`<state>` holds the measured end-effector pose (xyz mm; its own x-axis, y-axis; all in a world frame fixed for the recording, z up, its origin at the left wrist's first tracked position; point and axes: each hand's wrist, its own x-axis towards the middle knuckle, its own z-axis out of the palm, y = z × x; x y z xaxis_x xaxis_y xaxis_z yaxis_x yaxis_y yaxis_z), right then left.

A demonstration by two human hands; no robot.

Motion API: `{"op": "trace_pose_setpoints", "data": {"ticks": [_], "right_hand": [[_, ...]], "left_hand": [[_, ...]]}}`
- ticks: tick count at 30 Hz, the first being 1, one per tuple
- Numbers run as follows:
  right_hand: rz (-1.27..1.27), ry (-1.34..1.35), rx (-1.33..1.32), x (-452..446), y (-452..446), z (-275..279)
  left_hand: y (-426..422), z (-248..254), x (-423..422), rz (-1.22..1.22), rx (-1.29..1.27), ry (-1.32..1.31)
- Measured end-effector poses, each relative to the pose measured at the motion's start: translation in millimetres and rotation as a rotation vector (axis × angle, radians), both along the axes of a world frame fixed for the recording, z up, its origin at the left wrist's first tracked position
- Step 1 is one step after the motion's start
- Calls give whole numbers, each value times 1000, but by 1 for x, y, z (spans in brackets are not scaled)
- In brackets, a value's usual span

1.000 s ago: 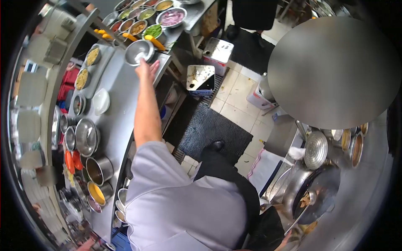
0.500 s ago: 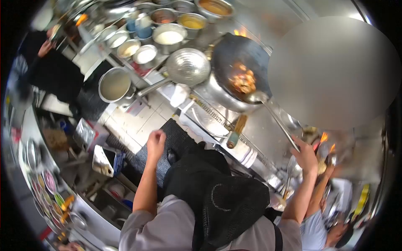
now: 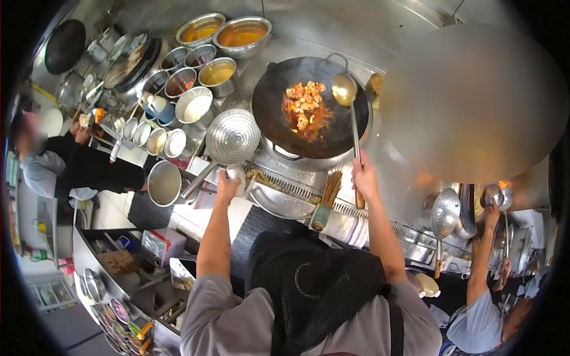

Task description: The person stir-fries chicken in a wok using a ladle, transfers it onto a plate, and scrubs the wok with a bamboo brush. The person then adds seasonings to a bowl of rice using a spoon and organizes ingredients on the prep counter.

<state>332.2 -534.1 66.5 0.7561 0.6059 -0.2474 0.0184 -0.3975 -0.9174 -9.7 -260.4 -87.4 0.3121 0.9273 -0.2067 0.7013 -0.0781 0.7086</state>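
My right hand (image 3: 364, 178) is closed round the long handle of a ladle (image 3: 344, 89), whose bowl is raised over the right side of a black wok (image 3: 270, 113). Chopped pieces in red sauce (image 3: 306, 104) lie in the wok. My left hand (image 3: 227, 187) is closed on a folded white cloth (image 3: 236, 175) at the counter's front edge, close to the handle of a perforated strainer (image 3: 233, 136).
Metal bowls of orange liquid (image 3: 242, 37) and several seasoning pots (image 3: 217, 76) stand at the back left. A bamboo brush (image 3: 327, 202) lies at the counter's front. A pot (image 3: 165, 183) stands left of the strainer. Co-workers are on the left and right (image 3: 475, 320).
My left hand has moved forward from open air to the white cloth. The ladle's bowl has gone from the wok's near edge to above its right side. The view has turned.
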Motion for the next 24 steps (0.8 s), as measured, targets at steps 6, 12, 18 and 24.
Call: {"op": "trace_pose_setpoints", "data": {"ticks": [6, 12, 18, 24], "right_hand": [[194, 224, -1, 13, 33, -1], [478, -646, -444, 5, -45, 14], [355, -997, -821, -51, -64, 142], [225, -861, -1048, -109, -40, 238]], "left_hand": [[-32, 55, 24, 143, -571, -908], [-36, 82, 51, 26, -1053, -1063], [-17, 106, 91, -61, -1393, -946], [-12, 101, 146, -95, -1514, -903]]}}
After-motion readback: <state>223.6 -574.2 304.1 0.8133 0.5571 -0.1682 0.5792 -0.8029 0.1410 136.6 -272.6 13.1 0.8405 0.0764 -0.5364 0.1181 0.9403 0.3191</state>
